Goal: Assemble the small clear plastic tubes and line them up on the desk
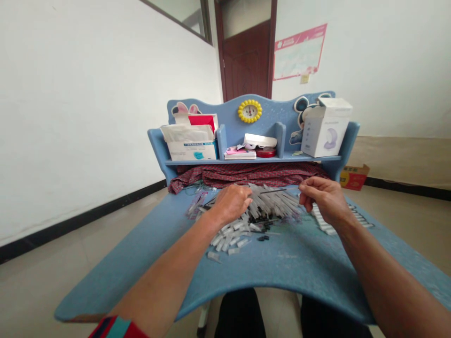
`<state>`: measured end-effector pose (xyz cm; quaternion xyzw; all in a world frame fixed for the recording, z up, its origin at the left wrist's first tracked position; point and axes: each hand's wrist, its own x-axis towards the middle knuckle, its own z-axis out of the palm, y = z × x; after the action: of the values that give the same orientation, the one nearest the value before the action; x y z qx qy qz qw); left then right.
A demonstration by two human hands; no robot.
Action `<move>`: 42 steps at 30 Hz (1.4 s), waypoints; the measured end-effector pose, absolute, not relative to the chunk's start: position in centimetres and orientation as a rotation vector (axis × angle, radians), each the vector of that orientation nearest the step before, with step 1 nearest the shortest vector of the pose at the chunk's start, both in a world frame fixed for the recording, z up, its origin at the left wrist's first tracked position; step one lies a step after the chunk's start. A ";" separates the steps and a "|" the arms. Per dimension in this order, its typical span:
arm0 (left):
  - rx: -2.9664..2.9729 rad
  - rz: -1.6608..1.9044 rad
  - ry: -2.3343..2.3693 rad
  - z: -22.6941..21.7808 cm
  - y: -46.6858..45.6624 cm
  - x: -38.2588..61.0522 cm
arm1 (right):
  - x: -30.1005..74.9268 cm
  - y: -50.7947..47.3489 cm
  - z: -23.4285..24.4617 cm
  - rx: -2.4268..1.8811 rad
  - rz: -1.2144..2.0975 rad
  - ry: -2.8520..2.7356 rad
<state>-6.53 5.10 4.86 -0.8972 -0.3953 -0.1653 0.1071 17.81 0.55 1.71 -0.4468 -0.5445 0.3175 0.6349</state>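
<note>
Pinching a thin dark rod [278, 190] by one end between thumb and fingertips, the right hand [326, 197] holds it level just over the heap of clear plastic tubes [271, 204], a narrow grip that seems to suit so slim a piece. The left hand [230, 203] lies palm-down and loosely curled on the heap's left edge, probably steadying it; whether it grips anything I cannot tell. The tubes look pale, straight and alike, piled on the blue desk [282, 267] between both hands.

Left hand [230, 203] rests on grey tube pile [271, 203]; right hand [326, 199] pinches a thin rod [278, 190].
</note>
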 end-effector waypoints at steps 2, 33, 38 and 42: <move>-2.769 -0.567 -1.124 5.0 5.0 -6.4 | 17.6 0.5 1.6 -1.009 0.747 -1.248; -3.484 -1.579 -1.509 5.6 2.8 -4.4 | 11.6 -1.3 -0.5 -1.364 0.138 -2.467; -3.493 -1.489 -1.494 5.3 2.9 -4.4 | 13.4 -0.2 0.2 -1.198 0.756 -1.792; -3.492 -1.381 -1.557 5.1 2.9 -4.2 | 14.4 0.1 1.0 -0.864 1.062 -1.306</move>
<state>-4.21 2.92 5.11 -0.7690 -0.3429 -0.3040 -0.4457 14.37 0.15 0.95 -0.3705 -0.5597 0.4554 0.5849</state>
